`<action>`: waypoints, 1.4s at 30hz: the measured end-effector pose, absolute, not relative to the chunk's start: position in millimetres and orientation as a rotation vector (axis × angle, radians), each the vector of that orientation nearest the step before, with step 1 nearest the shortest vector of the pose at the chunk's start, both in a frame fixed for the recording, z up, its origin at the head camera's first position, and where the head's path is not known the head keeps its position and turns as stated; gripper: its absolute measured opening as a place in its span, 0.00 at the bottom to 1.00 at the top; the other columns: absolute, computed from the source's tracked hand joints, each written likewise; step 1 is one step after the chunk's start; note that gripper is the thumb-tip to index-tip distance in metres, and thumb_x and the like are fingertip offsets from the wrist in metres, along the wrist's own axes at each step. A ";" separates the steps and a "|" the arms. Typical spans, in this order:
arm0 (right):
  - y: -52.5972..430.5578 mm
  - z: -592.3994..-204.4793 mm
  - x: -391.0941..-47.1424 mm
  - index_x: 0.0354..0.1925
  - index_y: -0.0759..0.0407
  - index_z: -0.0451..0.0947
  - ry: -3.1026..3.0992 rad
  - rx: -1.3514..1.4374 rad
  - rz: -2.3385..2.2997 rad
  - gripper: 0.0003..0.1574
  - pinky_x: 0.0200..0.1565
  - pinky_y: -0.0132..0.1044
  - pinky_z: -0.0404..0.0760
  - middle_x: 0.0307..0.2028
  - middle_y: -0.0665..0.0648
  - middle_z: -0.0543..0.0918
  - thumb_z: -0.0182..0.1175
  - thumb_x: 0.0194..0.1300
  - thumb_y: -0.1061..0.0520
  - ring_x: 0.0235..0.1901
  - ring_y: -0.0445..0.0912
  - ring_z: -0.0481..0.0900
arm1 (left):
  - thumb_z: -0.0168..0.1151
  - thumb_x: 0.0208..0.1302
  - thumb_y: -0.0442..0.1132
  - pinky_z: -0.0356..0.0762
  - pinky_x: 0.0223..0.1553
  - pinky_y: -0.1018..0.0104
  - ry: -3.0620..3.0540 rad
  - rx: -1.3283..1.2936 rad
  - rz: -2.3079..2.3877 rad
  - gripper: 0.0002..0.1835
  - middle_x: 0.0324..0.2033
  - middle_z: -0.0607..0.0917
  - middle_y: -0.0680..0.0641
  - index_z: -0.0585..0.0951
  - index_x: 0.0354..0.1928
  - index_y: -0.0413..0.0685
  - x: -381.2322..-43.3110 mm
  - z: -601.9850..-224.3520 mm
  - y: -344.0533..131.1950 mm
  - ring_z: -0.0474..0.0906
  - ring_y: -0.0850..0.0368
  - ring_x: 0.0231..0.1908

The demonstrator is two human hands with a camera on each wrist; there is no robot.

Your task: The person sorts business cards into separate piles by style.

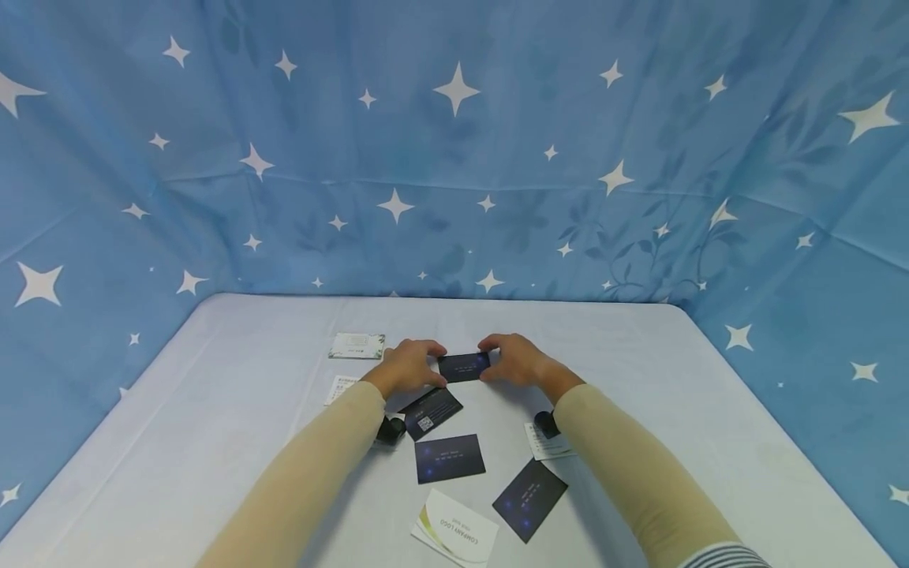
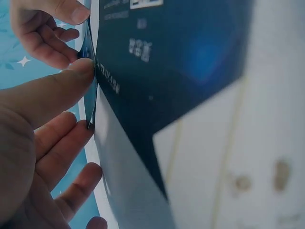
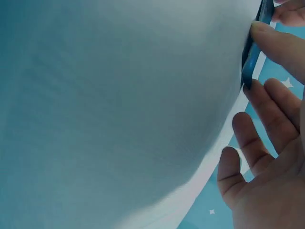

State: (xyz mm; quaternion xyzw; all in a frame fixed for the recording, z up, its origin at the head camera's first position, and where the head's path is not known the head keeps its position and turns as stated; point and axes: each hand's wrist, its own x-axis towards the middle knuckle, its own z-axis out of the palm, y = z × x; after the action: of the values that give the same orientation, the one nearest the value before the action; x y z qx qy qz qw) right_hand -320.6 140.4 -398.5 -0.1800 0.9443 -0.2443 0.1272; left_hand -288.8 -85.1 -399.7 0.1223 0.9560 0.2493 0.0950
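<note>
White table, and it's busy!
Round a central dark card: white card at three o'clock, skewed dark card at four, green-edged card near ten-thirty

Across the frame's upper half, blue cloth printed with pale stars; below, white tabletop, far corners rounded.

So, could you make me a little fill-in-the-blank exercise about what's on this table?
1. The left hand and the right hand pinch the same dark business ____.
2. Just below that held card in the head view, a tilted dark card shows a square ____ code.
3. The white-and-green card at the bottom of the head view reads "COMPANY ____".
4. The blue curtain is patterned with white ____.

Missing words: card; QR; LOGO; stars.
</note>
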 end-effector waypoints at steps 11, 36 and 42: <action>119.1 -399.0 -321.9 0.63 0.58 0.76 2.814 -0.618 -0.747 0.34 0.59 0.48 0.72 0.59 0.57 0.80 0.70 0.61 0.49 0.55 0.53 0.76 | 0.71 0.64 0.45 0.55 0.57 0.44 2.870 0.381 0.730 0.26 0.58 0.80 0.48 0.79 0.64 0.55 -298.0 -397.0 -112.6 0.66 0.46 0.61; 57.3 -404.9 -330.5 0.66 0.56 0.74 2.851 -0.532 -0.661 0.32 0.65 0.46 0.66 0.62 0.58 0.78 0.66 0.67 0.49 0.62 0.54 0.72 | 0.68 0.66 0.42 0.57 0.56 0.43 2.876 0.217 0.651 0.26 0.61 0.77 0.44 0.77 0.66 0.55 -311.1 -394.9 -154.7 0.62 0.44 0.59; 53.1 -402.7 -329.1 0.68 0.55 0.72 2.835 -0.481 -0.630 0.33 0.65 0.46 0.66 0.62 0.58 0.78 0.66 0.68 0.48 0.62 0.54 0.72 | 0.68 0.66 0.41 0.56 0.57 0.41 2.870 0.186 0.662 0.28 0.62 0.76 0.43 0.76 0.68 0.55 -312.7 -398.0 -155.3 0.62 0.43 0.61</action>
State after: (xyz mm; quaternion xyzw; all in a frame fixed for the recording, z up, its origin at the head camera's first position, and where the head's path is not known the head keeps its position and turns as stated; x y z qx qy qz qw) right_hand -329.1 53.1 -402.7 -0.1627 0.9583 -0.2131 0.0989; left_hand -312.7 -155.3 -398.0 0.0628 0.9681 0.2231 0.0949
